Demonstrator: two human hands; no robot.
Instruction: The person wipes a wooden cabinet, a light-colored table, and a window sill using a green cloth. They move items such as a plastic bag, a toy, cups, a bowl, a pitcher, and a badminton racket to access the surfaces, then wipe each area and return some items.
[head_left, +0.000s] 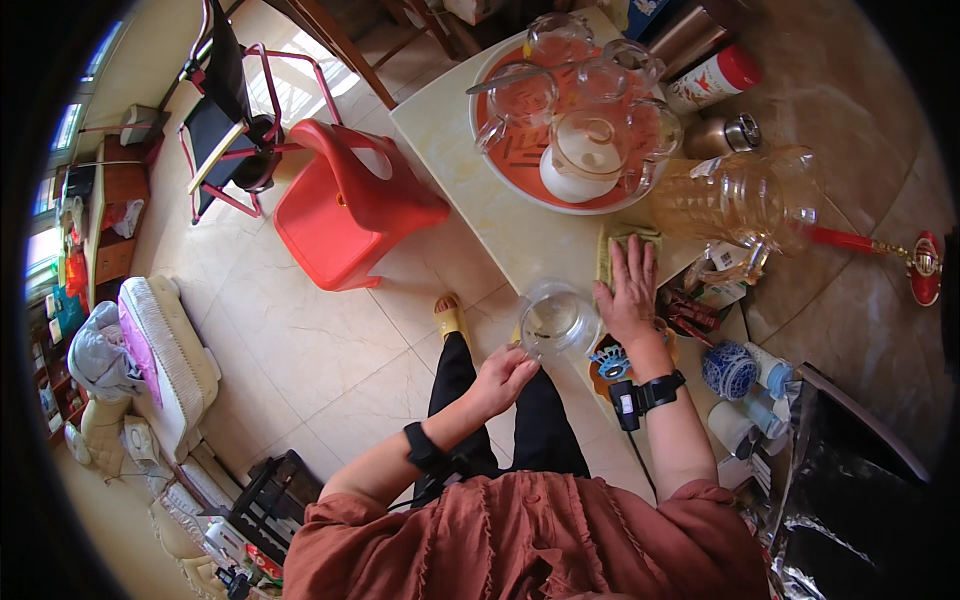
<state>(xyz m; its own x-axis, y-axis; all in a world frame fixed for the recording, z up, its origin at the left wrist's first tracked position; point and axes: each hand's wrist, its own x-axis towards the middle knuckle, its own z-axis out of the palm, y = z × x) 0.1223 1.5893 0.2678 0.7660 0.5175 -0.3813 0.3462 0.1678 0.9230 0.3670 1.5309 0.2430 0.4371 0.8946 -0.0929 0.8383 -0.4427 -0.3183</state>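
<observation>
My left hand (504, 380) grips the handle of a clear glass pitcher (559, 319), held over the table's near corner. The pitcher's inside looks clear, with a small dark spot near its base. Flat on a folded yellow-green cloth (606, 259) lies my right hand (631, 289), fingers stretched out and thumb apart. The cloth rests on the pale tabletop (517, 232), just below a round orange tray (517, 169) with a white rim. Glass cups, a glass teapot (589, 142) with a white lower part, and a long metal utensil (517, 77) sit on the tray.
A large clear plastic bottle (735, 195) lies right of the tray, near a red-capped canister (712, 79) and a metal flask (724, 135). An orange bowl with a blue hair claw (611, 364) is under my right wrist. A red plastic chair (337, 217) stands left.
</observation>
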